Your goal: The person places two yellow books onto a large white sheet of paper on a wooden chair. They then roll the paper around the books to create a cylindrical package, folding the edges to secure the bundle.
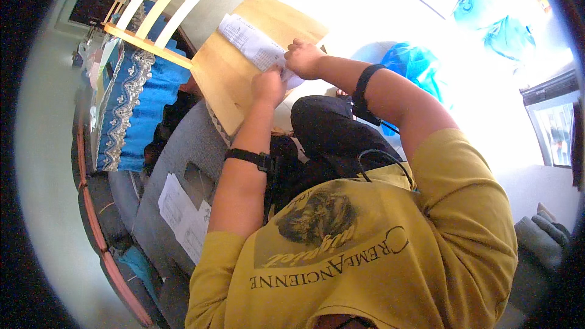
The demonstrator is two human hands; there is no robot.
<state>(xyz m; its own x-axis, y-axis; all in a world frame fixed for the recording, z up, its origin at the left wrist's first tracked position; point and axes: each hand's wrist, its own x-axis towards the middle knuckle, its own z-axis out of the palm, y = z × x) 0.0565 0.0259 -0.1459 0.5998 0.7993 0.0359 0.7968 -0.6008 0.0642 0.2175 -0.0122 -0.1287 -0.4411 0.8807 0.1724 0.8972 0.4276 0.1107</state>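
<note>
A printed sheet of paper lies over the seat of a light wooden chair, its near end at my hands. My left hand is closed on the paper's near edge. Beside it, almost touching, my right hand has its fingers curled at the same end of the paper; its fingertips are partly hidden, so whether it pinches the sheet is unclear. Both forearms wear black straps.
A grey sofa on the left bears more printed sheets. Behind it stands a table with a blue lace-trimmed cloth. Blue plastic bags rest on the floor at the right. The chair's slatted back rises at the far left.
</note>
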